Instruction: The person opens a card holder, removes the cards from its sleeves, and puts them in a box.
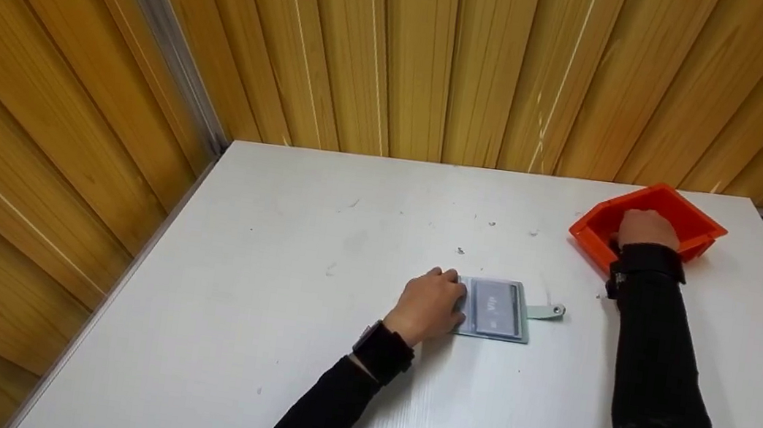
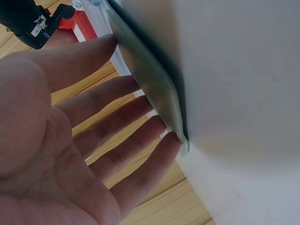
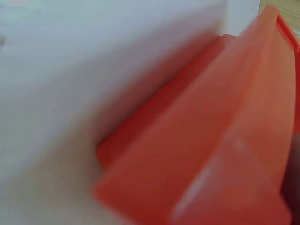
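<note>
A pale green card holder [image 1: 523,328] lies on the white table, its clear sleeve showing a grey card [image 1: 496,309] with light lettering. From its right side sticks a short strap [image 1: 544,311] with a metal snap. My left hand [image 1: 430,301] touches the holder's left side; in the left wrist view the nearly straight fingers [image 2: 140,173] and thumb rest their tips along the holder's edge [image 2: 154,89]. Over at the back right, my right hand [image 1: 647,228] reaches down into an orange-red bin [image 1: 605,247]. The bin hides its fingers, and the right wrist view shows mainly the bin's wall [image 3: 197,140], blurred.
The white table [image 1: 257,264] meets a wood-patterned panel wall [image 1: 417,57] at its back edge. More panelling [image 1: 13,158] rises along the left side. Small dark marks dot the tabletop. Both forearms wear black sleeves and wrist straps.
</note>
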Demonstrator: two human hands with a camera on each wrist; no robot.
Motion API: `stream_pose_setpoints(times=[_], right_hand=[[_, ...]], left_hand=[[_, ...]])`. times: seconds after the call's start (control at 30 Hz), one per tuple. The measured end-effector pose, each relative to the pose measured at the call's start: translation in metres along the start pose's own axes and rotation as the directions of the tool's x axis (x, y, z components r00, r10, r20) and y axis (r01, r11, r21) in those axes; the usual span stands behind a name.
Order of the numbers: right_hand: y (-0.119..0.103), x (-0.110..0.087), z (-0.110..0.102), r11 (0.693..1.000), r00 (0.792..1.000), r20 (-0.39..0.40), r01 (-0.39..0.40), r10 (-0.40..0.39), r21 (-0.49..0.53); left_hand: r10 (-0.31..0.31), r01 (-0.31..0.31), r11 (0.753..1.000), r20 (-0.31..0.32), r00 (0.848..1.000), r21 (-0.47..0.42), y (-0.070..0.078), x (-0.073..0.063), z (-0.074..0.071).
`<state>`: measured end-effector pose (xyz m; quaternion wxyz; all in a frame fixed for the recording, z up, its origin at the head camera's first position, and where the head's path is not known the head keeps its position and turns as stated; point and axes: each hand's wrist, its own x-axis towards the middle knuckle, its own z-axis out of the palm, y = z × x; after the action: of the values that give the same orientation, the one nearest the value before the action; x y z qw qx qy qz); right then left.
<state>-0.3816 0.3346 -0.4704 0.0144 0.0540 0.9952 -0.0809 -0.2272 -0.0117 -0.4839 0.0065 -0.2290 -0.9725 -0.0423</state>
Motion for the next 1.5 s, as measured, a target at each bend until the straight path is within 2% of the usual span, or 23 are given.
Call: stream_pose_setpoints(times=[0.47, 0.77, 1.07, 1.23, 1.37, 1.5], right_hand=[[0.001, 0.0048, 0.0022, 0.999, 0.996, -0.08, 0.036, -0.037, -0.015], [-0.0014, 0.0023, 0.0017, 0.999, 0.997, -0.071, 0.031, -0.03, 0.011], [-0.0024, 0.0034, -0.0016, 0.992, 0.996, -0.062, 0.059, -0.066, -0.108], [-0.0033, 0.0027, -0.0023, 0.99, 0.997, -0.047, 0.061, -0.067, -0.123], [-0.0032, 0.0035, -0.0004, 0.993, 0.997, -0.05, 0.057, -0.063, -0.108], [-0.002, 0.0044, 0.003, 0.999, 0.999, -0.042, 0.03, -0.032, -0.046]], left_hand=[[0.016, -0.016, 1.0, -0.026, 1.0, 0.013, -0.0006, -0.0024, 0.0011], [0.017, -0.016, 1.0, -0.026, 1.0, 0.018, -0.0003, -0.0029, 0.0007], [0.006, -0.006, 1.0, -0.013, 1.0, 0.015, 0.0024, 0.0009, -0.0005], [0.007, -0.007, 1.0, 0.001, 1.0, 0.008, 0.003, -0.0005, -0.0021], [0.015, -0.015, 1.0, -0.01, 1.0, 0.009, 0.002, -0.001, -0.0024], [0.018, -0.018, 1.0, -0.015, 1.0, 0.011, 0.0007, -0.0006, -0.0012]])
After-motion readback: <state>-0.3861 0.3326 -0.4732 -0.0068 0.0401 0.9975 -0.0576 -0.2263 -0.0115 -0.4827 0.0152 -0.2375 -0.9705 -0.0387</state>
